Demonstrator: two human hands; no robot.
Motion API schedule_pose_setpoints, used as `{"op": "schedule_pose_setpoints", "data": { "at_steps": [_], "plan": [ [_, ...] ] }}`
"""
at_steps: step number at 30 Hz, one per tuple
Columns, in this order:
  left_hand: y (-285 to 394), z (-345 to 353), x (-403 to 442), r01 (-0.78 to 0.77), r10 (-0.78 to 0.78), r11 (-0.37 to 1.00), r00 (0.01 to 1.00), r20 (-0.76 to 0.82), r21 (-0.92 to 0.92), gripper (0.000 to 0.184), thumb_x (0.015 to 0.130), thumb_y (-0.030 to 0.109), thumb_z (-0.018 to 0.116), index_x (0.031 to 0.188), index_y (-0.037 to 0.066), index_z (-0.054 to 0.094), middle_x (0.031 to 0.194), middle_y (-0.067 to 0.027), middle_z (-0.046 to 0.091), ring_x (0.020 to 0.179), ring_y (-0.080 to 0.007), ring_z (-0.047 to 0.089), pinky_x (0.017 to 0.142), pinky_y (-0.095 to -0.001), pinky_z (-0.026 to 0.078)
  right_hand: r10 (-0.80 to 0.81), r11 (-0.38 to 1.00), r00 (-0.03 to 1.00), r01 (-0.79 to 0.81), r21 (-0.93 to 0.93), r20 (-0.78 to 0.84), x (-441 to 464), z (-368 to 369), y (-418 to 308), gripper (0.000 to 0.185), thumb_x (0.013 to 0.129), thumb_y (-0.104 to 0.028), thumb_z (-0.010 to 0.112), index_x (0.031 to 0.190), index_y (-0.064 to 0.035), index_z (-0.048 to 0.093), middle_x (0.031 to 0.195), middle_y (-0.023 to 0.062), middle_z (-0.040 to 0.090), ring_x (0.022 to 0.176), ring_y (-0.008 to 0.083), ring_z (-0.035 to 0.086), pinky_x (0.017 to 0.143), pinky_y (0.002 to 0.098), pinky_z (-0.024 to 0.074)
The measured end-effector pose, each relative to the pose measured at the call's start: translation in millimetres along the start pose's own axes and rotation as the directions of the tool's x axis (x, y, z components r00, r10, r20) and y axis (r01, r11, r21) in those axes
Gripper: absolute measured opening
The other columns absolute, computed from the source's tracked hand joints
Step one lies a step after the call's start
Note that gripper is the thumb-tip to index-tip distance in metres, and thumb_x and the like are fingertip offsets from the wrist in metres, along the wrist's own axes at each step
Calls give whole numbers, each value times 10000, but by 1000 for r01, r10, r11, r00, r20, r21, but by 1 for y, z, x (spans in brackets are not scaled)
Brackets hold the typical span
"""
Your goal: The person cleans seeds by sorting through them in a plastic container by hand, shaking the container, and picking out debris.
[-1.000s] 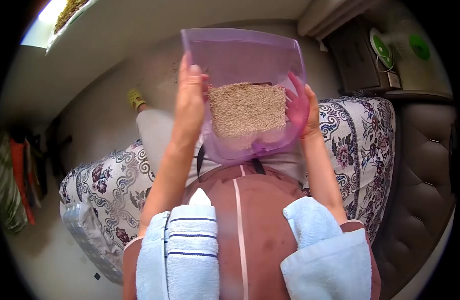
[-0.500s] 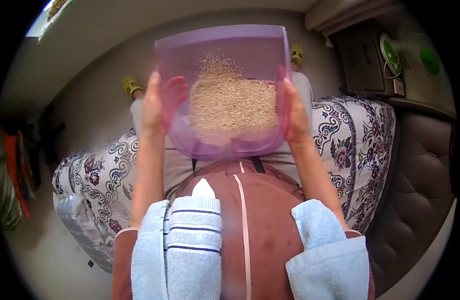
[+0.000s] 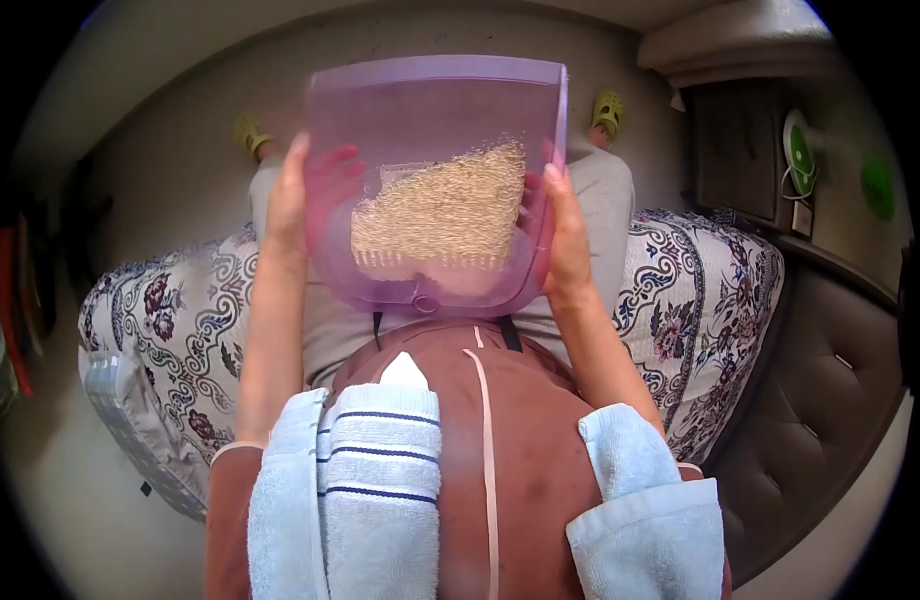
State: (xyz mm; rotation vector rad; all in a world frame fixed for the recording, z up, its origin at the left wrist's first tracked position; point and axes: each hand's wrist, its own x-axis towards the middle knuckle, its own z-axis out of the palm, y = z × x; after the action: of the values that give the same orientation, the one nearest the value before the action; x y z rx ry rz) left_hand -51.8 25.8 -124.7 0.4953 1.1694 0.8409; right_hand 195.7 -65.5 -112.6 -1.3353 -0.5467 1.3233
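Note:
I hold a see-through purple plastic winnowing tray (image 3: 435, 95) out in front of my waist. My left hand (image 3: 288, 205) grips its left side, with the fingers showing through the plastic underneath. My right hand (image 3: 568, 235) is closed on the right side, thumb along the rim and fingers beneath. Inside lies a heap of pale, straw-coloured grain (image 3: 440, 215), slightly blurred. It forms a slanted layer that reaches higher on the right, with loose kernels at its upper edge.
I sit on a bed with a patterned cover (image 3: 680, 320). A padded brown headboard (image 3: 810, 400) stands at the right, beside a dark cabinet (image 3: 740, 150) with a green and white device (image 3: 800, 155). A light blue towel (image 3: 385, 480) hangs over my chest.
The grain has shifted, its peak passing from the upper left to the upper right. My hands and the tray have moved slightly left in view. Both hands keep their grip.

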Motion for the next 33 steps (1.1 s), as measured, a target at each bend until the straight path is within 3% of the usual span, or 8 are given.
{"op": "schedule_pose_setpoints", "data": {
  "at_steps": [6,13,17,20,23,24,27,33],
  "plan": [
    [-40,73,-19,-390,394,917,918,-44,82,661,980,500,424,1463,79,261,1157,-110,567,1048,-190,564,895,-366,462,191,953,966,-225,202,174,40,-75,-15,668,920,-454,493,1463,-102,328,1118,153,580,1022,223,579,886,349,485],
    [11,-23,-4,-151,149,985,988,34,84,581,990,460,398,1472,161,270,1103,-147,576,992,-228,588,872,-368,491,-37,982,992,14,189,117,8,11,18,628,971,-347,437,1462,12,280,1399,126,425,1313,216,366,1113,307,230],
    [-16,15,6,-267,276,931,961,-1,247,555,1007,400,402,1461,101,294,1211,-138,542,1095,-213,549,985,-370,427,250,954,961,-266,139,121,42,-44,-1,669,936,-419,482,1463,-46,306,1237,144,553,1144,221,534,987,352,414],
    [-43,72,-13,-293,296,954,954,-47,71,535,1012,369,400,1458,94,292,1279,-113,509,1177,-230,496,1025,-379,396,287,934,927,-327,144,243,57,-102,-25,668,932,-435,469,1469,-71,310,1155,153,590,1062,214,582,921,325,472],
    [-42,46,-10,-134,132,989,990,-46,-59,547,1004,388,400,1471,134,271,1205,-141,546,1100,-248,546,972,-411,443,124,989,992,-121,-88,28,41,-68,-19,672,935,-415,472,1461,-31,310,1303,156,522,1214,216,499,1022,327,397],
    [-35,24,-5,-75,72,995,996,-49,-70,552,1002,395,400,1475,146,266,1181,-150,557,1075,-253,560,954,-420,456,37,993,999,-37,-108,7,32,-46,-12,676,939,-387,480,1466,-7,293,1458,135,382,1361,212,338,1125,320,250],
    [-1,-16,6,-38,38,999,998,45,-10,545,995,411,402,1469,171,281,1120,-172,573,1014,-260,586,903,-440,483,-27,998,995,22,52,97,6,4,-5,645,978,-357,448,1459,36,273,1474,164,348,1383,243,282,1148,323,159],
    [-24,69,-15,-301,302,948,953,12,103,548,1013,354,392,1452,47,278,1403,-111,426,1275,-222,433,1081,-342,339,220,951,962,-248,185,162,45,-81,-25,666,937,-433,485,1472,-81,304,1087,136,599,997,197,593,872,346,487]
  ]
}}
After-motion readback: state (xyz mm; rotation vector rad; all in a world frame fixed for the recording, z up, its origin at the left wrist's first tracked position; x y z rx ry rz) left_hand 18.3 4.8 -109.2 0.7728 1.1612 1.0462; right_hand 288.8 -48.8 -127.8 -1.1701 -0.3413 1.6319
